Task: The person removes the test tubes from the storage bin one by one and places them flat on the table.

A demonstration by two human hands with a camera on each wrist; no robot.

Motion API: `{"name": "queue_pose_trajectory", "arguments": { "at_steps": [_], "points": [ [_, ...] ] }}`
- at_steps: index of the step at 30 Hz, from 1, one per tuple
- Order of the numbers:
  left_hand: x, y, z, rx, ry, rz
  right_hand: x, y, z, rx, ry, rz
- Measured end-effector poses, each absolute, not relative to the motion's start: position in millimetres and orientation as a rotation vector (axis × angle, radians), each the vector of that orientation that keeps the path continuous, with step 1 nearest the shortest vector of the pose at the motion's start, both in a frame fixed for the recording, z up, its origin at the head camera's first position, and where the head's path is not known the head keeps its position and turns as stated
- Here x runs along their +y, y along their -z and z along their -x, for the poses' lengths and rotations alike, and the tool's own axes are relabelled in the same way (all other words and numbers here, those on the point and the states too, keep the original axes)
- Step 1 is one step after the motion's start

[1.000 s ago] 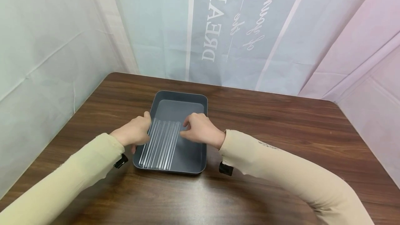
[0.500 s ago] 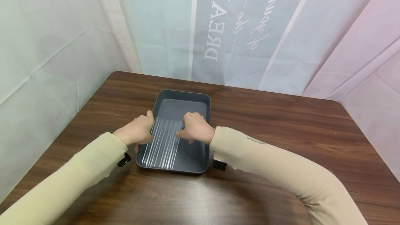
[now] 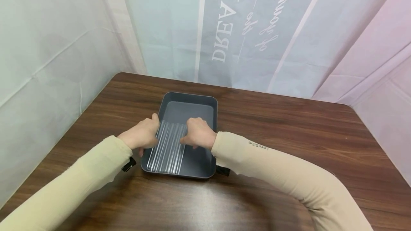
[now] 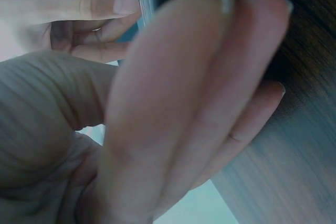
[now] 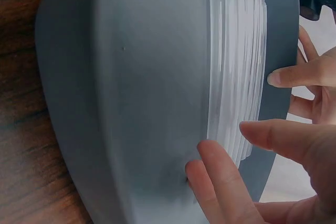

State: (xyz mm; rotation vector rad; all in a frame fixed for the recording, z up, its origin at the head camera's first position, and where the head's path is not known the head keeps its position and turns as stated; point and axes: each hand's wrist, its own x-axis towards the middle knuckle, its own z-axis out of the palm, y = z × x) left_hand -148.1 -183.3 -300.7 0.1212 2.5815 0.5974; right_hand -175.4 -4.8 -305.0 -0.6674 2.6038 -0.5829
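A row of clear glass tubes (image 3: 167,148) lies side by side, flat. They rest along the left of the dark grey rectangular tray (image 3: 199,161).

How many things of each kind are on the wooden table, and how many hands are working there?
Grey tray: 1
Clear tubes lying side by side in the tray: about 6, hard to separate
Hands: 2, the left hand and right hand, one at each side of the row
Total: about 9

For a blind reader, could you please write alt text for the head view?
Two hands, the left hand and right hand, touch either side of a row of clear tubes lying in a grey tray. The tray sits on a dark wooden table, with pale curtains behind.
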Motion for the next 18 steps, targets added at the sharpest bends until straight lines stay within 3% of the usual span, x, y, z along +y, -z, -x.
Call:
{"name": "queue_pose_trajectory", "arguments": {
  "at_steps": [18],
  "points": [
    [-182.3,300.5,145.9,2.594,-0.591,-0.127,-3.6,311.7,173.3,2.629,0.566,0.781]
  ]
}}
